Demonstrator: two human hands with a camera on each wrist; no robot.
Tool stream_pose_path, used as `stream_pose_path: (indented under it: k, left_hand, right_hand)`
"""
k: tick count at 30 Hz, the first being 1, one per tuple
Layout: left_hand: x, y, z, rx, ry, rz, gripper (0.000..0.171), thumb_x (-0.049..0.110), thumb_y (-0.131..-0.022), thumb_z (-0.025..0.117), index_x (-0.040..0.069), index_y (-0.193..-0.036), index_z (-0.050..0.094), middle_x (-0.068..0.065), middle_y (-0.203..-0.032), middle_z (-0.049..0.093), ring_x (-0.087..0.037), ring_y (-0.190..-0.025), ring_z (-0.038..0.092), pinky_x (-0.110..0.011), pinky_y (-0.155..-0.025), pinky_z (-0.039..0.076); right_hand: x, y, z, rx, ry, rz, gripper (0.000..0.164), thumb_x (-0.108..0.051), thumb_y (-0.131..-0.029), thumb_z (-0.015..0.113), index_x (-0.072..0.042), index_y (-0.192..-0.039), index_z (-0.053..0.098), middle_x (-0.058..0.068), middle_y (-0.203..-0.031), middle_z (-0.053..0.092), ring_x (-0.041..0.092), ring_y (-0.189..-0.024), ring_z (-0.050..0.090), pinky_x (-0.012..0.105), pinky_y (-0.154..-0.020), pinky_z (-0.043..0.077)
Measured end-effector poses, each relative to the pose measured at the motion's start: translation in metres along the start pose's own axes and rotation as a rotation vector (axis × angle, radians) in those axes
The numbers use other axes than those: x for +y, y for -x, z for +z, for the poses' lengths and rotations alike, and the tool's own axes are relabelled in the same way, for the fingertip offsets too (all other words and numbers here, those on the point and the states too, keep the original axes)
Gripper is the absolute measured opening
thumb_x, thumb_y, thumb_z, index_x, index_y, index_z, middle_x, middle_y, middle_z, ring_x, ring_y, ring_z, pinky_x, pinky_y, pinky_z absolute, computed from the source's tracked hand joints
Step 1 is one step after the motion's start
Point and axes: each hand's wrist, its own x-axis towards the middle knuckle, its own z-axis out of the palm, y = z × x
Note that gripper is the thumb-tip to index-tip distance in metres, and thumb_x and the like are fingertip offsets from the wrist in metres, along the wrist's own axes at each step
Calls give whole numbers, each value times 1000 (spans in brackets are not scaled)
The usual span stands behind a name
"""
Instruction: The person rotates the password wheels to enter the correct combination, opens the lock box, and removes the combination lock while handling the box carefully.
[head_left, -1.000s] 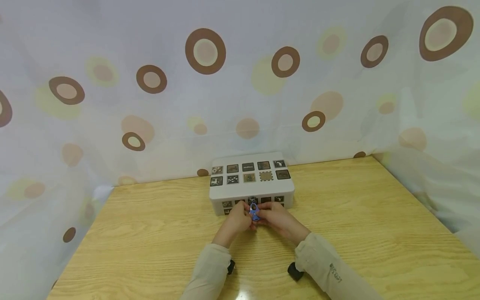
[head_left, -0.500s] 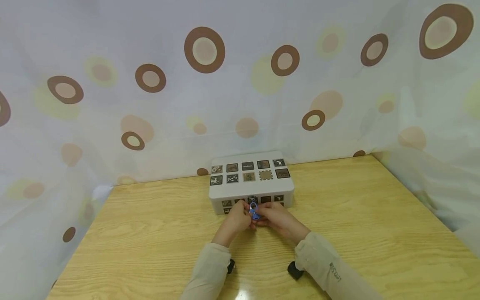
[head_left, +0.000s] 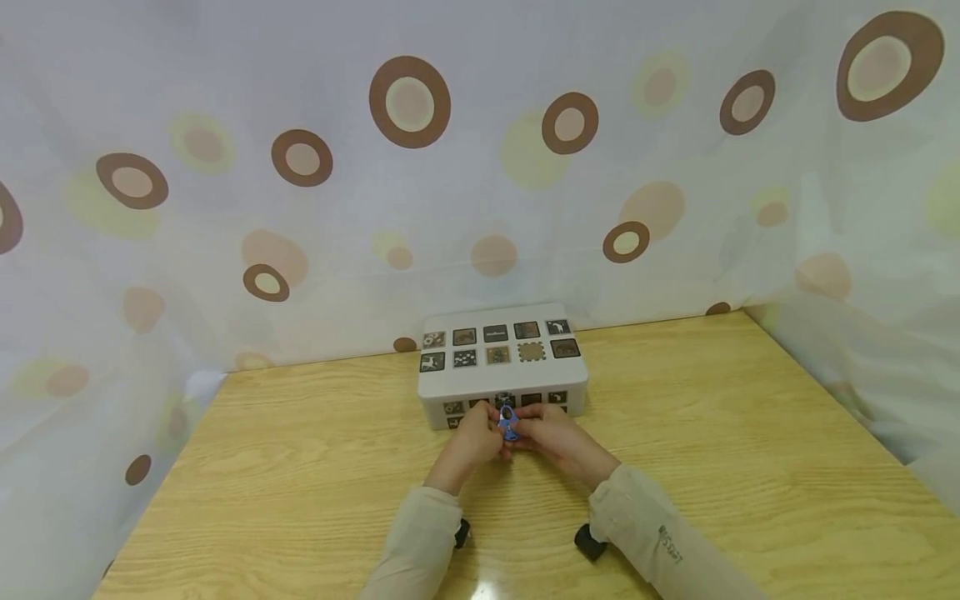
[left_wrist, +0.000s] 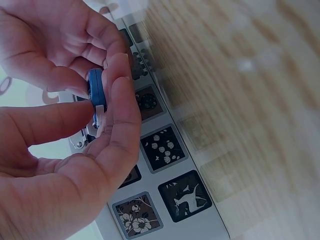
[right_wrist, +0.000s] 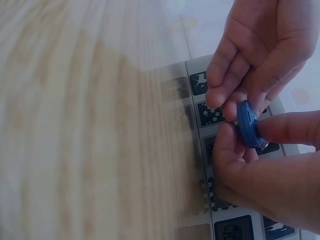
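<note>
A small blue padlock (head_left: 508, 423) is held between both hands, right at the front of a white box (head_left: 487, 381) printed with dark picture tiles. My left hand (head_left: 476, 436) pinches it from the left, thumb on one side and curled fingers behind. From the right, my right hand (head_left: 561, 439) grips it too, its thumb (right_wrist: 287, 127) pressed on the padlock's face. In the left wrist view the padlock (left_wrist: 96, 90) is seen edge-on, and a metal clasp (left_wrist: 78, 141) on the box shows beyond the left thumb. Fingers partly hide the padlock and clasp.
The box stands near the back of a wooden table (head_left: 315, 467), its lid down. Behind it hangs a white curtain (head_left: 450, 208) with brown and yellow circles, which also runs along both sides. Black straps show at both wrists.
The padlock tips slightly between the fingers. Both hands and the box stay in the same place.
</note>
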Motion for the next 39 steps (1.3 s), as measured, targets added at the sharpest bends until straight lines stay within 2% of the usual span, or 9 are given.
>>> stream_pose_path:
  k: [5,12,22,28,32,39]
  left_hand:
    - [0,1,0,-1,1,0,16,-17,-87,44,-6,-98,44,-12,-72,51,-33,-65,67,-35,-62,56]
    - [1,3,0,9,-8,10,14,-16,-89,44,-4,-96,43,-10,-69,49,-32,-64,67,-34,-61,56]
    - [3,3,0,0,-10,11,14,-16,-89,44,-6,-99,43,-12,-73,51,-37,-69,67,-35,-62,55]
    - [2,1,0,-2,27,-14,18,-17,-87,43,-5,-100,43,-11,-77,47,-34,-68,65,-37,-65,56]
    - [1,1,0,-6,34,-14,18,-17,-87,41,-6,-101,43,-14,-82,49,-37,-71,65,-38,-66,57]
    - [1,2,0,-8,43,-21,17,-16,-89,37,-6,-102,42,-16,-87,48,-37,-70,65,-39,-67,57]
  right_hand:
    - [1,1,0,-11,-12,0,31,8,-94,45,24,-120,41,27,-109,53,14,-81,61,35,-85,53]
    - [0,0,-1,-17,-54,22,31,-2,-98,46,24,-115,47,16,-98,58,11,-76,62,27,-78,55]
    - [-1,2,-1,-24,-12,14,34,2,-98,44,25,-123,41,27,-110,54,12,-80,62,30,-81,55]
    - [-2,1,-1,-24,-18,-2,33,5,-97,44,25,-123,39,26,-110,53,12,-81,62,32,-83,54]
    - [-2,2,0,-24,-18,-11,34,6,-96,44,25,-123,39,28,-111,52,13,-81,62,34,-85,54]
    - [-3,2,0,-16,-22,3,33,5,-96,45,25,-122,41,27,-110,54,13,-82,62,34,-86,53]
